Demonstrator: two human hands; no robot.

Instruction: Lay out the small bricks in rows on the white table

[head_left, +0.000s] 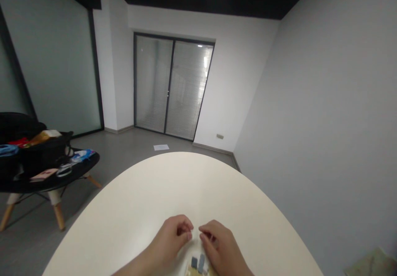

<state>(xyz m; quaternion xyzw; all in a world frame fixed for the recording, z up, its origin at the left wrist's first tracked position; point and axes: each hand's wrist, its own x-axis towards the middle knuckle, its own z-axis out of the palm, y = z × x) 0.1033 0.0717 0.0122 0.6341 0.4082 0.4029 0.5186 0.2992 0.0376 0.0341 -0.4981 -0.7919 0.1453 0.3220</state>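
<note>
My left hand (175,234) is above the round cream table (173,185), its fingers curled and thumb close to the index finger. Facing it a small gap away is my right hand (220,243), also closed in a pinch. Whatever the fingertips hold, if anything, is too small or hidden to make out. Just below, at the bottom edge of the view, lies a yellowish item (192,272), partly cut off and partly covered by my right hand. Two small dark grey-blue pieces, one on the left (194,262) and one on the right (201,263), sit on or beside it.
At the left stands a black chair (89,160) with wooden legs, bearing a black bag (40,154), a blue packet (82,155) and a small booklet (44,174). A white sheet (161,147) lies on the floor beyond the table. A plain wall (325,123) rises on the right.
</note>
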